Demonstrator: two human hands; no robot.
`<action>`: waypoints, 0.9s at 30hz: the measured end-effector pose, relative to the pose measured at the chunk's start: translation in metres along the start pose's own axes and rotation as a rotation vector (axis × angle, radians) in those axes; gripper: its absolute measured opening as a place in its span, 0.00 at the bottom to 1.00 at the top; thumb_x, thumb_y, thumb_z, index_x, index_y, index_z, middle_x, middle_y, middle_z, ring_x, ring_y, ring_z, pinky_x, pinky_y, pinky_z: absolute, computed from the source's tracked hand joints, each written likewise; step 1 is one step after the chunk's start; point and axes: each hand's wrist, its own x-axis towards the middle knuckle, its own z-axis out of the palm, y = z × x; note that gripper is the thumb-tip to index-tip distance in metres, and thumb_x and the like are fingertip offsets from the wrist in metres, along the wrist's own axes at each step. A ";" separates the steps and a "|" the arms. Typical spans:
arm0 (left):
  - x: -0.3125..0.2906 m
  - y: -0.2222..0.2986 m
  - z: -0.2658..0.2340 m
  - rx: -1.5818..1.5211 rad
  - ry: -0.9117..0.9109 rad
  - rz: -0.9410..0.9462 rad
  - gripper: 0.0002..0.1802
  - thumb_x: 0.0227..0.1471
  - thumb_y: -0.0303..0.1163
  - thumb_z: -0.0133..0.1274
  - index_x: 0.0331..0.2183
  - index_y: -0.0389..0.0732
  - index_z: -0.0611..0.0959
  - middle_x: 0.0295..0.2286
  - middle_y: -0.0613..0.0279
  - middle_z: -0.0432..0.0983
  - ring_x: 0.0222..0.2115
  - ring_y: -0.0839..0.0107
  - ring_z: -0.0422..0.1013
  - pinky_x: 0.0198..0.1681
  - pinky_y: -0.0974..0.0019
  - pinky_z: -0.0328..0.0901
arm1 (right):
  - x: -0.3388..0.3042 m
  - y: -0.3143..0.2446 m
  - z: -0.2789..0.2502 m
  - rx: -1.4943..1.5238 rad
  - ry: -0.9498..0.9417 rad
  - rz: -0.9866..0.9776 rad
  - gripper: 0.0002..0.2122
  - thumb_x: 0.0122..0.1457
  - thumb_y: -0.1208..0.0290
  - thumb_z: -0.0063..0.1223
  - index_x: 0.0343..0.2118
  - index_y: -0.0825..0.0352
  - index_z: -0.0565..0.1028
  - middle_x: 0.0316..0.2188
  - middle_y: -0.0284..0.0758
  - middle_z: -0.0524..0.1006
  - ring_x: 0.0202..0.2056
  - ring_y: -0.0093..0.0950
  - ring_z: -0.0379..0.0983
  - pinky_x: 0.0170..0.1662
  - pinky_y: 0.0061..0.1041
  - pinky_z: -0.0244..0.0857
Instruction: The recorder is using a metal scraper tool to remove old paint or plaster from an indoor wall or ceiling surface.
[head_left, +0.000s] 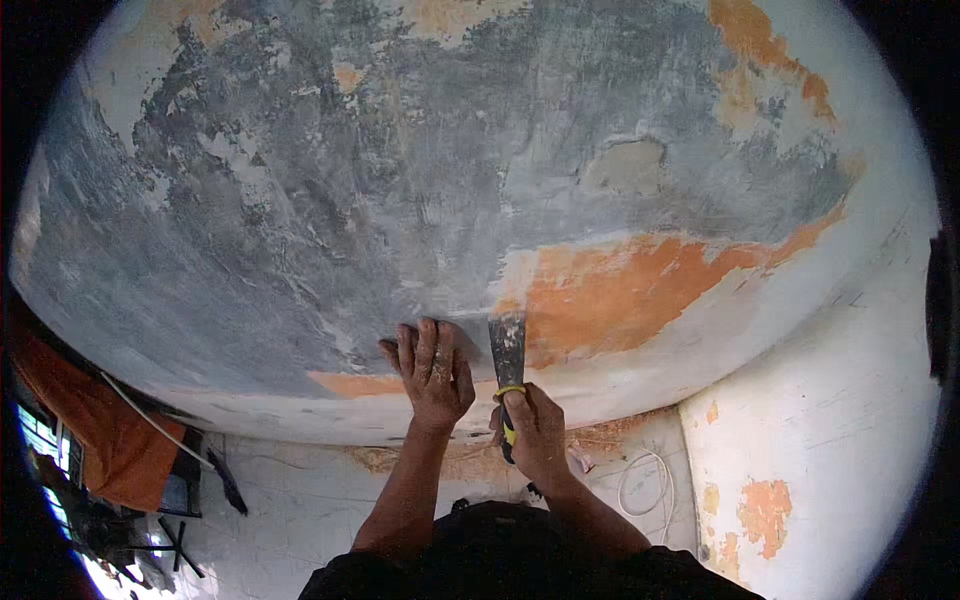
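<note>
My right hand [537, 432] is wrapped round the black and yellow handle of a scraper [508, 350]. Its worn, spattered blade points up against the wall [330, 190], with its edge at the border between grey surface and an orange patch [620, 295]. To the left of the blade, my left hand [433, 375] rests against the grey part of the wall. Its fingers are stretched upward and dusted with pale powder, and it holds nothing.
Pale flakes lie on the tiled floor [285, 470] along the wall's foot. A coiled white cable [648, 485] is on the floor at right, near a side wall [810, 450] with peeling patches. An orange-brown cloth [120, 440] hangs at left beside a pale pole [155, 420].
</note>
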 end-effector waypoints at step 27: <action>0.000 0.003 0.004 -0.034 0.009 -0.010 0.24 0.56 0.30 0.42 0.55 0.37 0.69 0.59 0.48 0.56 0.63 0.46 0.42 0.63 0.39 0.31 | -0.006 0.012 -0.004 0.020 -0.044 0.069 0.16 0.64 0.58 0.43 0.33 0.70 0.70 0.20 0.32 0.73 0.18 0.19 0.68 0.21 0.21 0.62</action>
